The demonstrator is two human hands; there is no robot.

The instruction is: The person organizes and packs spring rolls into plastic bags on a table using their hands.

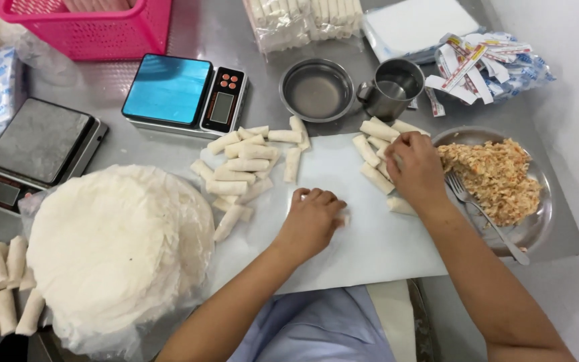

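Rolls [376, 151] lie under my right hand [415, 171], fingers curled onto the pile beside the filling plate [537, 224]. My left hand [311, 221] presses palm-down, fingers bent, on the white board [370, 248]; whether it grips anything, I cannot tell. Wrappers [118, 245] sit left on the table [236, 40].

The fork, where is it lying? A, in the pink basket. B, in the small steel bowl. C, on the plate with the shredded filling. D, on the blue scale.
C: the fork lies on the plate, its tines against the filling, by the right hand.
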